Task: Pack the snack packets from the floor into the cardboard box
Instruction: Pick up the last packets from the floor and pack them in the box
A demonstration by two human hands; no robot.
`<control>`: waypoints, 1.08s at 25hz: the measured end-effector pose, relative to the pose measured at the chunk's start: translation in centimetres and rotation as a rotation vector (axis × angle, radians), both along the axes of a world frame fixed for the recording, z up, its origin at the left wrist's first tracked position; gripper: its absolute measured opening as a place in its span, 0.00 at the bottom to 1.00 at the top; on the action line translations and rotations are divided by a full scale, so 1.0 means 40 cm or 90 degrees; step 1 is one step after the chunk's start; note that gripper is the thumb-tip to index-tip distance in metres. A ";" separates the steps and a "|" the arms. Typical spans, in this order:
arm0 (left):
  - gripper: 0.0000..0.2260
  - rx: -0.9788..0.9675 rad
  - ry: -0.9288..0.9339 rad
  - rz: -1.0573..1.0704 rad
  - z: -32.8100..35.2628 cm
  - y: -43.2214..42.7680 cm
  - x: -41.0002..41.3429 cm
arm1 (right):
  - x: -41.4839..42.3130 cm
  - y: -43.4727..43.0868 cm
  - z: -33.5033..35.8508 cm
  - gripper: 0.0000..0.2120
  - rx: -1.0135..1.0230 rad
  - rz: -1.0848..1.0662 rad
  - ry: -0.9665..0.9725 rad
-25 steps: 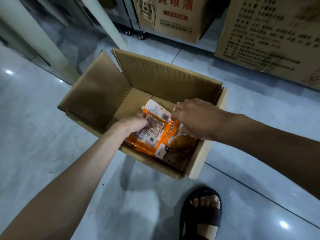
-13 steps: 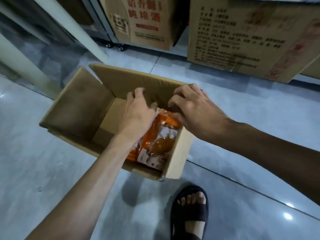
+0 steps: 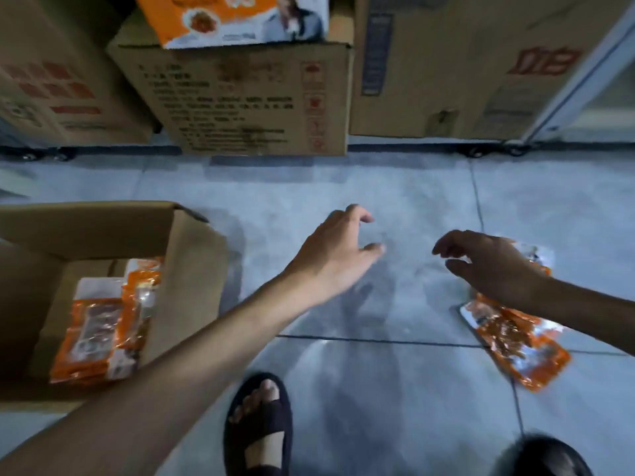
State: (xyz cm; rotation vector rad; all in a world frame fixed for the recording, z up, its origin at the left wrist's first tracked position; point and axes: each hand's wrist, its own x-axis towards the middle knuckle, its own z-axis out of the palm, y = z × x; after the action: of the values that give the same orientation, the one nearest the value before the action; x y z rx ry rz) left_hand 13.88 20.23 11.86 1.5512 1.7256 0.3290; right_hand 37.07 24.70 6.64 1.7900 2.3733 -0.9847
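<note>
The open cardboard box (image 3: pixel 192 269) stands on the floor at the left, with several orange snack packets (image 3: pixel 99 331) stacked inside. More orange packets (image 3: pixel 515 341) lie on the grey tiles at the right, one partly hidden under my right arm. My left hand (image 3: pixel 338 250) hovers over bare floor between box and packets, fingers spread, holding nothing. My right hand (image 3: pixel 488 266) hangs just above the far end of the floor packets, fingers curled apart and empty.
Large printed cartons (image 3: pixel 247 97) line the back, one topped by an orange package (image 3: pixel 233 18). A white frame post (image 3: pixel 580 73) stands at the right. My sandalled foot (image 3: pixel 261 424) is near the bottom centre; another dark shoe (image 3: pixel 546 455) shows at the bottom right.
Both hands have left the box and swung right over the floor. The view has turned right, so the box now sits at the left and the floor packets have come into sight.
</note>
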 end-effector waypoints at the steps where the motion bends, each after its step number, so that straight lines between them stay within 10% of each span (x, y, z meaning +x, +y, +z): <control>1: 0.21 -0.026 0.008 -0.041 -0.009 0.013 0.049 | 0.060 -0.001 -0.016 0.11 -0.019 -0.058 0.001; 10: 0.24 -0.161 0.084 -0.146 -0.172 0.145 0.372 | 0.337 -0.200 -0.275 0.38 -0.071 -0.357 -0.173; 20: 0.36 -0.054 0.140 -0.096 -0.413 0.200 0.682 | 0.421 -0.215 -0.314 0.19 0.017 -0.269 -0.017; 27: 0.28 0.082 0.214 -0.004 -0.450 0.218 0.729 | 0.444 -0.239 -0.341 0.28 -0.009 -0.306 -0.019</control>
State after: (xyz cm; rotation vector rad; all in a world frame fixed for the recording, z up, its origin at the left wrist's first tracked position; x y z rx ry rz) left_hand 43.03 28.94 -6.13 1.7841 1.9865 0.1863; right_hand 54.82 15.15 -6.99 2.4104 1.9451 -0.9890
